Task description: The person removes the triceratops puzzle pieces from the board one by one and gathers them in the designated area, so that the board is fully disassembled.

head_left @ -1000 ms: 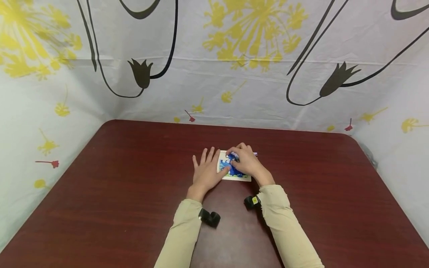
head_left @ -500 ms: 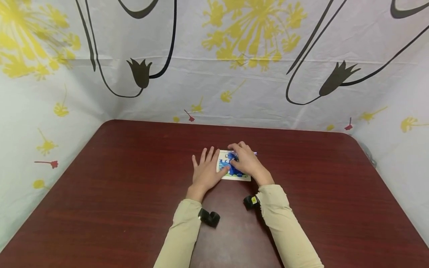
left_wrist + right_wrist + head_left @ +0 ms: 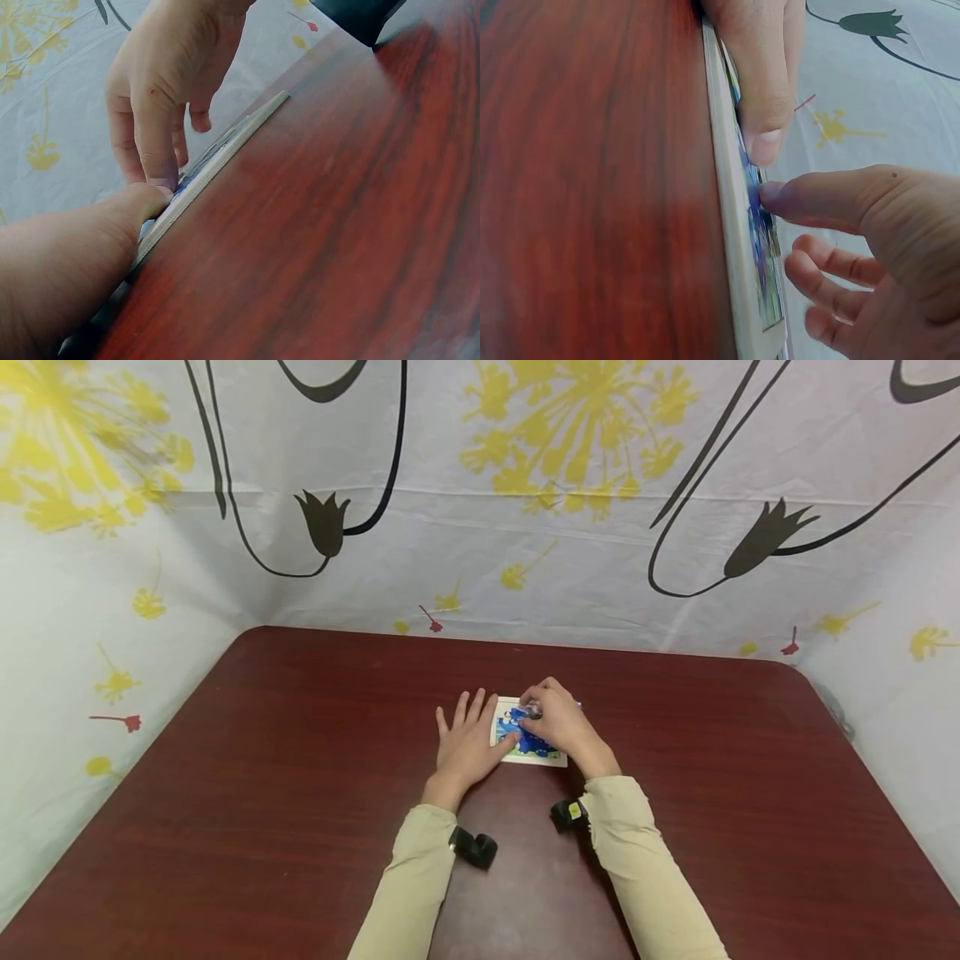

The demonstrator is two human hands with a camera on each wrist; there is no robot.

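A small jigsaw puzzle [image 3: 531, 746] with a blue picture and a pale frame lies flat on the table, partly covered by both hands. My left hand [image 3: 467, 750] rests along its left side with fingers spread, and its thumb [image 3: 763, 139] lies over the front of the picture. Over the upper right part is my right hand [image 3: 558, 718], fingers bent, pinching what seems to be a puzzle piece [image 3: 535, 710] between thumb and index finger. That piece is mostly hidden. In the right wrist view, the right thumb [image 3: 810, 196] touches the picture surface.
The dark red wooden table [image 3: 300, 793] surrounds the puzzle. A bit of purple [image 3: 578, 704] shows just beyond the right hand. White cloth [image 3: 420, 543] printed with flowers hangs behind the table and at its sides. A black wrist camera [image 3: 474, 848] sits on the left cuff.
The right index finger lifted off the puzzle's top edge, then came back down towards the thumb; a small piece now shows between them. The left hand keeps its place on the puzzle.
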